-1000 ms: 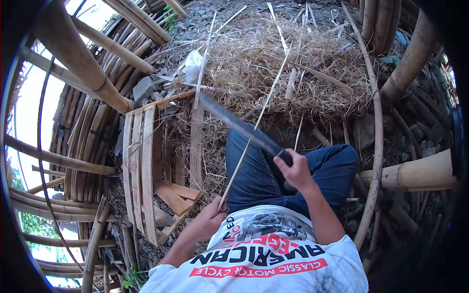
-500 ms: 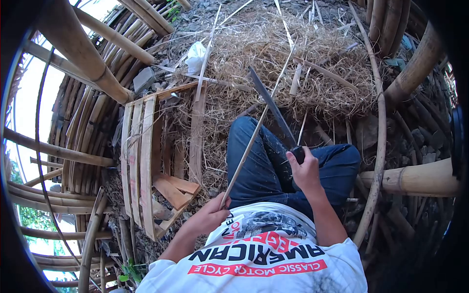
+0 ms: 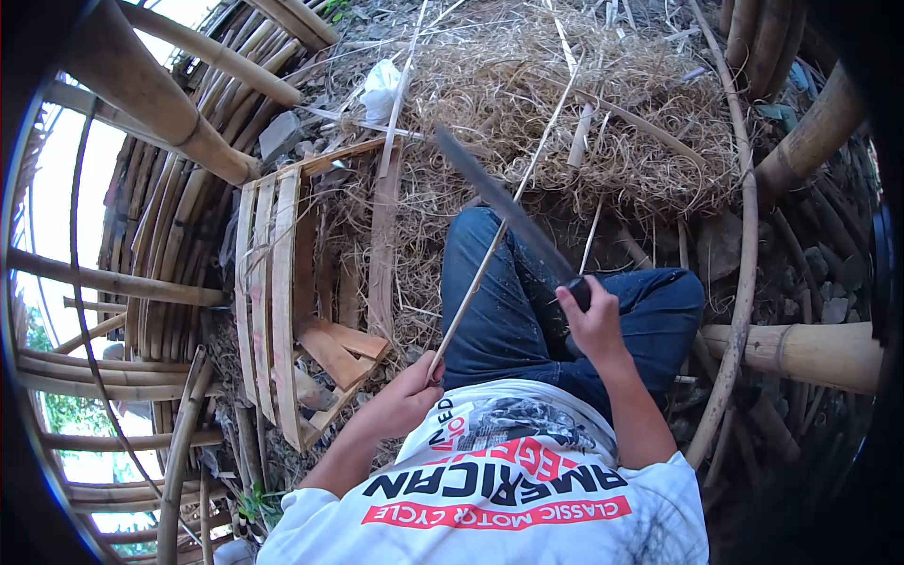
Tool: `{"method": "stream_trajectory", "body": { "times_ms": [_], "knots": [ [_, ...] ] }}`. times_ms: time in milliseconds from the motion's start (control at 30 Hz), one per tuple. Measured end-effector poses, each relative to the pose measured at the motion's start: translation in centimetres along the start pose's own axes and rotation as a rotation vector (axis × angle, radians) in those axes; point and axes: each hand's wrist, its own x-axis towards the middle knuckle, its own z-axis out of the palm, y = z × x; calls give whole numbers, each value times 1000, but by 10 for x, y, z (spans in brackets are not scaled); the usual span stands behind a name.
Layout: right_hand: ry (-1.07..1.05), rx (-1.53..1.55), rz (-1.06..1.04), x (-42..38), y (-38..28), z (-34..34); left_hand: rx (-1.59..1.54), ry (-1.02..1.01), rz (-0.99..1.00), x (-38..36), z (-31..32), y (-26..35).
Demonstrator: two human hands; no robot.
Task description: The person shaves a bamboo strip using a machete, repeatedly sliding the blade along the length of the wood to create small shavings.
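Observation:
My left hand (image 3: 414, 393) is closed around the near end of a long, thin bamboo strip (image 3: 470, 297), which slants up and away past my knee. My right hand (image 3: 595, 320) grips the black handle of a machete (image 3: 471, 169). Its long dark blade points up and to the left, crossing the strip in this view. Both hands are over my lap, where pale shavings dot the blue jeans (image 3: 650, 301).
A slatted wooden crate (image 3: 282, 311) with wood pieces lies at my left. Beyond my knees spreads a heap of curly shavings (image 3: 650, 179). Bamboo poles (image 3: 791, 353) stand around both sides, and a white plastic bag (image 3: 379, 92) lies ahead.
The machete's tip has swung left and toward the far end, so the blade now lies more across the strip. My left hand has shifted slightly up with the strip.

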Motion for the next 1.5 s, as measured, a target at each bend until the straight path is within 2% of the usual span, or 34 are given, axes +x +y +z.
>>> {"method": "stream_trajectory", "body": {
  "times_ms": [100, 167, 200, 267, 367, 433, 500, 567, 667, 800, 833, 900, 933, 1000, 1033, 1100, 1167, 1300, 1400, 1433, 1500],
  "knots": [
    [4, -22, -70, -7, -7, 3, 73, -7, 9, 6, 4, -7],
    [-50, 7, -13, -24, -21, 2, 76, -6, 25, 10, 5, -9],
    [-99, 16, -98, -34, -26, 4, 46, 5, 92, 12, 6, -12],
    [-163, 30, -221, -48, -27, 12, 39, 6, 61, 11, 9, 0],
    [-156, 1, -220, -32, -22, 5, 96, 52, 28, 7, 9, 7],
    [-125, -6, -182, -14, -13, 1, 32, 2, 47, 5, 6, 2],
    [-20, -35, -25, 2, 0, 0, 38, 14, 4, 1, 8, -2],
    [21, -8, -51, 1, -1, 2, 72, 1, 6, 6, 13, -12],
    [-73, -17, -99, -28, -19, 10, 11, -21, 9, 7, 13, -9],
    [-187, -7, -278, -45, -30, 16, 40, 13, 2, 6, 18, -6],
    [-241, 1, -224, -37, -28, 12, 54, 45, 37, 4, 17, -7],
    [-118, -17, -259, -21, -20, 10, 94, 56, 45, 0, 16, -8],
    [-123, -12, -265, -11, -15, 8, 127, 56, 60, -2, 15, -8],
    [-15, -7, -36, 10, 0, 2, 110, 53, 16, -6, 18, -5],
    [46, -44, -89, 18, 7, 1, 104, 59, 18, -5, 21, -8],
    [30, -94, -104, 11, 8, 2, 181, 22, 89, 3, 26, -11],
    [2, -14, -94, -6, -3, 7, 159, 8, 59, 2, 28, -2],
    [-195, -19, -236, -44, -27, 12, 95, 32, 50, 7, 28, -3],
    [-249, -49, -257, -30, -24, -2, 205, 78, 102, 2, 30, -6],
    [-204, -56, -277, -23, -20, -5, 208, 85, 94, -2, 29, -5],
    [-156, -67, -168, -4, -9, -14, 148, 48, 67, -5, 27, 0]
  ]
}}
